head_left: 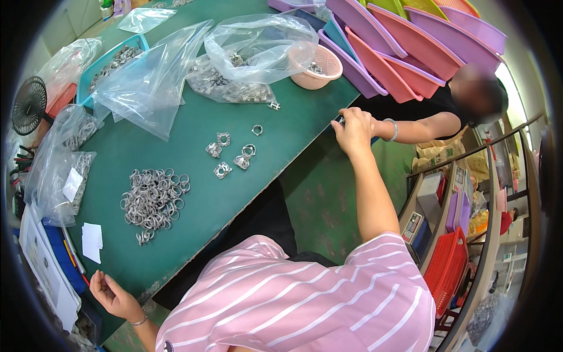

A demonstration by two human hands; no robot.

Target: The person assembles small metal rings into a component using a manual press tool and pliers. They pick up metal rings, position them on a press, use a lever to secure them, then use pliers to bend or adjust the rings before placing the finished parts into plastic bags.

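Note:
My right hand (353,132) reaches out over the far right edge of the table, its fingers closed around a small dark thing that I cannot make out. It meets or overlaps the hand of another person, whose forearm (425,128) comes in from the right. My left hand (114,298) rests by the near left edge of the table, fingers loosely curled and apart, with nothing in it. A pile of grey metal rings (153,199) lies on the green table (234,199). Beyond it are several silver metal pieces (223,170) and a single ring (257,129).
Clear plastic bags (234,82) of metal parts, a turquoise basket (88,79) and a pink basket (325,73) stand at the back. Stacked colored baskets (404,41) fill the far right corner. White paper slips (91,242) lie on the left; a shelf (469,234) stands right.

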